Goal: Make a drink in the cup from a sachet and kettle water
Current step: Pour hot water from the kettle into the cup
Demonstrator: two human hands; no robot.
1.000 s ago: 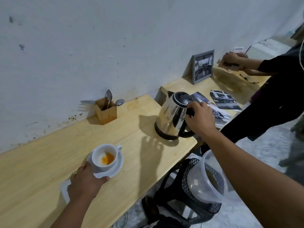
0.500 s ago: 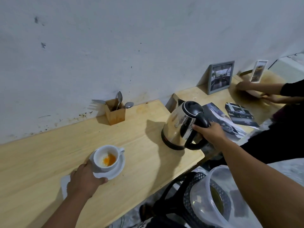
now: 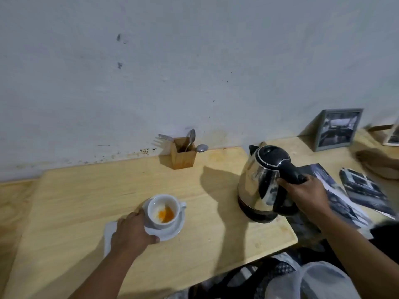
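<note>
A white cup with orange powder at its bottom stands on a white saucer on the wooden table. My left hand grips the saucer's near-left rim, its thumb beside the cup. A white sachet lies flat under that hand. To the right stands a steel kettle with a black lid and handle. My right hand is wrapped round the handle. The kettle's base looks to rest on the table, though I cannot tell for sure.
A wooden holder with spoons and a fork stands against the wall. A framed picture leans at the back right, magazines lie beside the kettle. Another person's hand is at the right edge. A clear plastic tub sits below the table's front edge.
The view has swung left and up, so everything sits further right in the frame. Both hands keep their grips; the kettle's handle now points more toward me.
</note>
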